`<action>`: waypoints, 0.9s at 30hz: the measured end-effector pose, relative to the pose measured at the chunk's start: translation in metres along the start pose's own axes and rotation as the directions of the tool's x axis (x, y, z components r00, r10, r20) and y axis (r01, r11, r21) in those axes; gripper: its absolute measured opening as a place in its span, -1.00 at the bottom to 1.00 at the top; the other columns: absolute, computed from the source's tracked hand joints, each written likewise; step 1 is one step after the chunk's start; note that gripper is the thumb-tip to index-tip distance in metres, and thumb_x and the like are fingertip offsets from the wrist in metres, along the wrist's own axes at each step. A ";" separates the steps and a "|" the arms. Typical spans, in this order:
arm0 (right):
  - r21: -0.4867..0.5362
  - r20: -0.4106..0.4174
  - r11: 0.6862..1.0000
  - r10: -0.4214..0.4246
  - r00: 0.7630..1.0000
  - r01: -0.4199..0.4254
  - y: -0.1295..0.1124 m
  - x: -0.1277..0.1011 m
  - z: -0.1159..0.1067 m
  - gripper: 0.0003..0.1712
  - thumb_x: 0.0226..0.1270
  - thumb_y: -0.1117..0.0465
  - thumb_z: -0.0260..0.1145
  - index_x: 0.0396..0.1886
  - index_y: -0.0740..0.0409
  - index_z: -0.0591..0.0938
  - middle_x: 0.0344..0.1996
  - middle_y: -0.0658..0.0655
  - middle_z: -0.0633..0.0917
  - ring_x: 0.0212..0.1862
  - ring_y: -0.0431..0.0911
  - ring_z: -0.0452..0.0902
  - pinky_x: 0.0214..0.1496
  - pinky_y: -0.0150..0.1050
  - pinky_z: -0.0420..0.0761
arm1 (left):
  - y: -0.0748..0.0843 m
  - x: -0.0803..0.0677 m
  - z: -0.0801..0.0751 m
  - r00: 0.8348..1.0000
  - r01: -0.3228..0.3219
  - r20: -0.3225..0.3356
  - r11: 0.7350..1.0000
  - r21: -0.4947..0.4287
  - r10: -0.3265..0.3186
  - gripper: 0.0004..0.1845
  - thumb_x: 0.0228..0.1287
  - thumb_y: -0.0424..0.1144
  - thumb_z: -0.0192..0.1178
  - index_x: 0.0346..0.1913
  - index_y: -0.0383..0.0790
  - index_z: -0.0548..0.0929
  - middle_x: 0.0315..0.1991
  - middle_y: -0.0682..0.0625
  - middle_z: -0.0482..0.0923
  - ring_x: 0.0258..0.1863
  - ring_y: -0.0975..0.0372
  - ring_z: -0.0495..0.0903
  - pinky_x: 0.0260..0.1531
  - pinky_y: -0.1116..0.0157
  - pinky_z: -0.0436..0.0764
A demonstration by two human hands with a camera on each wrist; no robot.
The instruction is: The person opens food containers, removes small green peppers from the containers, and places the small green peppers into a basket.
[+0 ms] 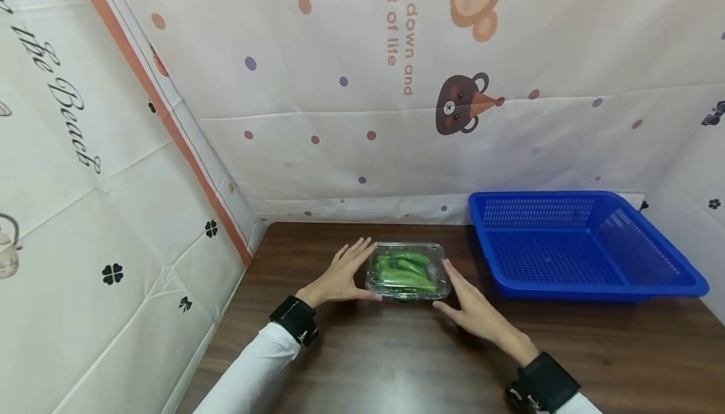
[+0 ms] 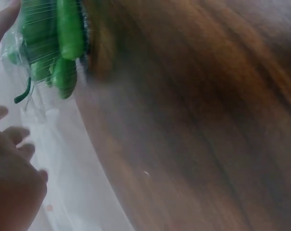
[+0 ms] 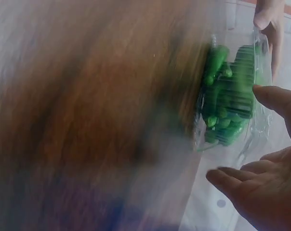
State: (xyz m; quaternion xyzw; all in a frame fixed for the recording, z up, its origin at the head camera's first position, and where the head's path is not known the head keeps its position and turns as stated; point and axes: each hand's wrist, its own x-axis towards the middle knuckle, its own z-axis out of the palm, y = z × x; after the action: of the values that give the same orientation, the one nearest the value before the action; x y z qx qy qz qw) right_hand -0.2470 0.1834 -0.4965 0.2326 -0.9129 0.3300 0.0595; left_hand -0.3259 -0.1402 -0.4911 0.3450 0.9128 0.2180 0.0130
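Observation:
A clear plastic clamshell box (image 1: pixel 440 263) holds several long green peppers (image 1: pixel 406 279) and sits on the brown table in the head view. On its left side is my left hand (image 1: pixel 338 280), fingers spread and thumb near the front left corner. My right hand (image 1: pixel 478 313) is at the right side, fingers stretched out along the edge and thumb apart from them. Peppers (image 3: pixel 232 86) show through the ribbed wall in the right wrist view, with the right thumb close to the rim. Beyond them, the left hand (image 3: pixel 271 24) is at the far end.
To the right on the wooden table (image 1: pixel 362 363) stands a blue perforated plastic basket (image 1: pixel 589 291). A printed cloth (image 1: pixel 340 150) forms the back wall, and another cloth (image 1: pixel 141 225) with clover prints hangs along the left edge.

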 end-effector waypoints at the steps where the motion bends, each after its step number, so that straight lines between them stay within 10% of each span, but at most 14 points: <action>1: 0.010 -0.011 1.000 0.002 1.000 -0.002 0.000 0.000 0.001 0.03 0.40 0.14 0.42 0.60 0.46 0.03 0.57 0.51 0.12 0.55 0.37 0.14 0.49 0.30 0.28 | -0.001 0.000 0.000 1.000 -0.003 0.004 1.000 -0.006 0.003 0.20 0.09 0.22 0.48 0.66 -0.12 0.03 0.68 -0.15 -0.10 0.67 -0.08 -0.10 0.58 -0.28 -0.05; 7: 0.108 -0.043 0.990 0.092 0.995 -0.087 -0.003 0.004 0.010 0.10 0.36 0.09 0.46 0.60 0.46 0.01 0.57 0.53 0.06 0.56 0.41 0.06 0.51 0.36 0.21 | 0.002 -0.006 0.001 0.999 0.033 0.038 0.995 -0.090 -0.029 0.08 0.17 0.21 0.45 0.64 -0.01 0.12 0.67 -0.05 -0.02 0.61 -0.07 0.13 0.48 -0.20 0.32; 16: 0.203 -0.031 0.950 0.247 0.969 -0.236 -0.002 0.009 0.019 0.27 0.28 0.02 0.52 0.62 0.45 -0.10 0.54 0.56 0.15 0.52 0.42 0.17 0.47 0.36 0.32 | 0.009 -0.005 -0.003 0.998 0.005 0.060 0.997 -0.080 0.000 0.05 0.22 0.19 0.42 0.62 -0.16 0.15 0.64 -0.22 0.02 0.63 -0.05 0.08 0.47 -0.14 0.37; 22: 0.337 0.020 0.873 0.366 0.930 -0.351 0.001 0.010 0.022 0.28 0.23 0.09 0.56 0.62 0.43 -0.10 0.44 0.54 0.35 0.38 0.34 0.44 0.33 0.12 0.60 | 0.011 -0.008 -0.001 0.994 0.025 0.106 0.996 -0.087 -0.016 -0.01 0.38 0.20 0.27 0.65 -0.16 0.05 0.67 -0.20 -0.10 0.64 -0.03 0.03 0.50 -0.09 0.34; 27: 0.464 0.086 0.786 0.418 0.904 -0.408 -0.001 0.014 0.023 0.21 0.29 0.11 0.51 0.64 0.34 -0.09 0.54 0.47 0.24 0.51 0.30 0.27 0.49 0.13 0.43 | 0.012 -0.012 0.002 0.995 0.033 0.100 0.998 -0.061 -0.027 -0.05 0.44 0.23 0.17 0.66 -0.13 0.01 0.67 -0.19 -0.15 0.65 -0.03 -0.01 0.50 -0.07 0.35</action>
State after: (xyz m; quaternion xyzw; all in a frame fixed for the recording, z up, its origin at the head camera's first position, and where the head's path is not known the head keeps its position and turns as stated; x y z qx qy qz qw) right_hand -0.2579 0.1627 -0.5098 0.0311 -0.8328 0.5492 -0.0626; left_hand -0.3089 -0.1391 -0.4900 0.3411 0.9088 0.2289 0.0726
